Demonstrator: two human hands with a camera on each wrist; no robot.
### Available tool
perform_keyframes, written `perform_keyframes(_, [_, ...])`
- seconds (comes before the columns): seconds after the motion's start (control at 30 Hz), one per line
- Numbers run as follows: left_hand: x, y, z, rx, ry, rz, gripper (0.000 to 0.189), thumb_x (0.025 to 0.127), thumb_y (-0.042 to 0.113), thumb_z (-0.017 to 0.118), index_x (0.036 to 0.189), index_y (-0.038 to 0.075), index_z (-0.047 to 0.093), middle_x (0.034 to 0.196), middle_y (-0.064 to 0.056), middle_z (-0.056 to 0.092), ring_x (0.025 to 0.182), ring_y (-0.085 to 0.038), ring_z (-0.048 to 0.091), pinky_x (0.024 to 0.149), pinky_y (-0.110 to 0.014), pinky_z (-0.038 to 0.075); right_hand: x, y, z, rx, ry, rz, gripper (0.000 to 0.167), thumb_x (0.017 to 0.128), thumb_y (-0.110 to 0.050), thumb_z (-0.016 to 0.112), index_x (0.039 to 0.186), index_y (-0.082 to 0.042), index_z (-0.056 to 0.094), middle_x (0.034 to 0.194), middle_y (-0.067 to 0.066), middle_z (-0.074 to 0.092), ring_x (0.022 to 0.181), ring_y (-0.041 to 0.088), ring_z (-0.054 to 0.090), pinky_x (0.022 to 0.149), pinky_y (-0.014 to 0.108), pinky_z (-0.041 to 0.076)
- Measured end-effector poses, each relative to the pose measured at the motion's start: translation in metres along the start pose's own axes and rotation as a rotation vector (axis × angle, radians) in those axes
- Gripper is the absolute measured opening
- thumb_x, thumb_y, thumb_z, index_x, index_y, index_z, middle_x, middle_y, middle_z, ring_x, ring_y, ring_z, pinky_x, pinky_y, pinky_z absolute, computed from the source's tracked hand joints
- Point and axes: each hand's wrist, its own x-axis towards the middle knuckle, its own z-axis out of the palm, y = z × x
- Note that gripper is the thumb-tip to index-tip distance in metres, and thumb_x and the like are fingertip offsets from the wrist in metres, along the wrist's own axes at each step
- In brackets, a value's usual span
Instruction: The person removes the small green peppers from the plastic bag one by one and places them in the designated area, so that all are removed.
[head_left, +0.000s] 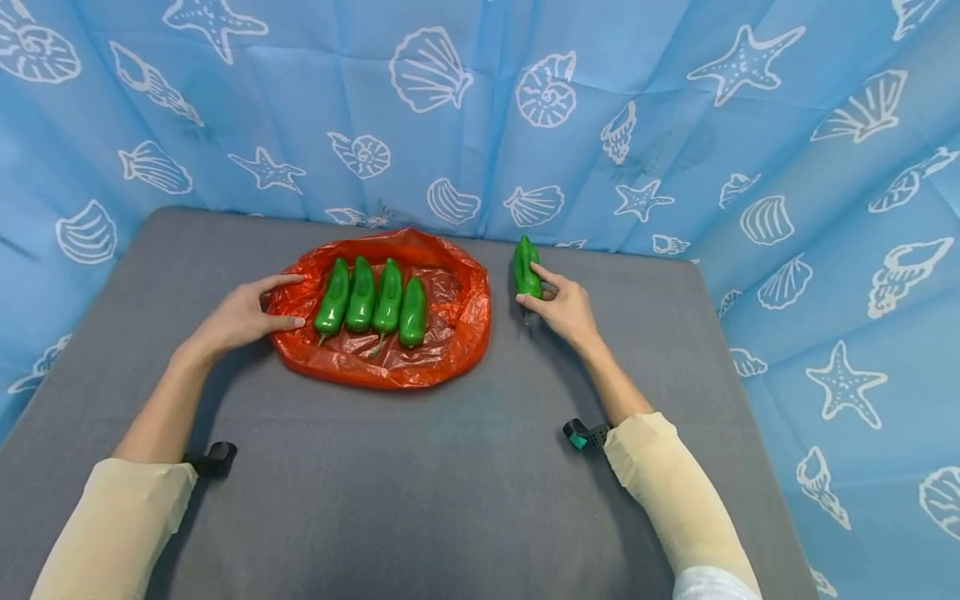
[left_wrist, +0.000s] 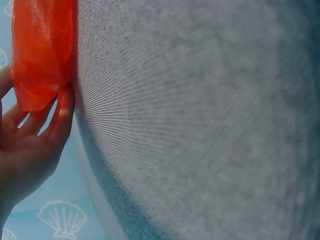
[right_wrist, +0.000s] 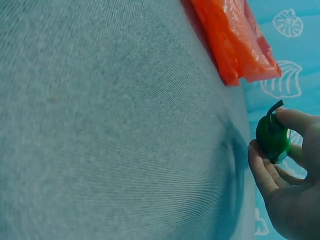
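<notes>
A red plastic bag [head_left: 472, 333] lies with its mouth spread wide and its rim rolled outward. Inside, side by side, are several glossy green peppers [head_left: 361, 296]. My left hand [head_left: 236, 317] holds the bag's left side, with the thumb and index finger over the rim; in the left wrist view other fingers [left_wrist: 62, 117] lie against its outer side. To the right of the bag, my right hand [head_left: 566, 310] pinches another green pepper [head_left: 524, 260] between thumb and fingers. In the right wrist view, this pepper [right_wrist: 270, 137] has its dark curved stem toward the camera.
A grey cloth-covered table [head_left: 420, 492] carries everything. Behind it and along the right side hangs a blue curtain [head_left: 480, 125] with white shell and starfish prints. A small black wrist camera [head_left: 217, 460] sits on the left forearm, another [head_left: 581, 433] on the right.
</notes>
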Motion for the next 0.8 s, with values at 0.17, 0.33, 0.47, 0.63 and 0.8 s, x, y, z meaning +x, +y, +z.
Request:
perform_keyframes(0.17, [0.0,0.0,0.0,-0.005,-0.001,-0.005,0.078,0.091,0.028,0.074,0.154,0.007,0.034,0.153,-0.036,0.027,0.135,-0.053,0.032,0.107,-0.067,0.028,0.005,0.005,0.002,-0.032,0.007,-0.006,0.065,0.088,-0.03,0.078,0.146,-0.02,0.051,0.138,0.023,0.055,0.107,0.028,0.068,0.079,0.04,0.058])
perform_keyframes(0.33, [0.0,0.0,0.0,-0.014,-0.004,-0.009,0.079,0.091,0.028,0.074,0.155,0.007,0.033,0.154,-0.035,0.026,0.136,-0.053,0.031,0.108,-0.067,0.027,0.009,0.011,0.003,-0.043,0.021,-0.011,0.065,0.087,-0.032,0.079,0.145,-0.02,0.052,0.121,0.021,0.067,0.101,0.026,0.069,0.072,0.036,0.056])
perform_keyframes(0.47, [0.0,-0.001,0.001,-0.015,-0.001,-0.01,0.079,0.091,0.028,0.074,0.155,0.007,0.033,0.154,-0.035,0.025,0.136,-0.054,0.03,0.108,-0.067,0.027,0.012,0.015,0.005,-0.03,0.027,-0.01,0.064,0.086,-0.032,0.079,0.144,-0.02,0.054,0.118,0.02,0.069,0.102,0.026,0.069,0.073,0.036,0.057])
perform_keyframes(0.63, [0.0,-0.003,0.001,-0.014,-0.006,-0.021,0.08,0.09,0.03,0.075,0.155,0.007,0.032,0.155,-0.035,0.024,0.137,-0.054,0.029,0.108,-0.067,0.026,0.014,0.017,0.006,-0.047,0.026,-0.005,0.064,0.086,-0.034,0.079,0.144,-0.02,0.054,0.117,0.019,0.069,0.102,0.026,0.069,0.073,0.036,0.056])
perform_keyframes(0.8, [0.001,-0.003,0.0,-0.012,-0.008,-0.026,0.081,0.09,0.031,0.075,0.155,0.007,0.032,0.155,-0.035,0.024,0.137,-0.054,0.028,0.108,-0.067,0.025,0.016,0.018,0.007,-0.067,0.028,-0.007,0.064,0.086,-0.033,0.079,0.144,-0.021,0.055,0.112,0.018,0.071,0.095,0.025,0.068,0.068,0.032,0.053])
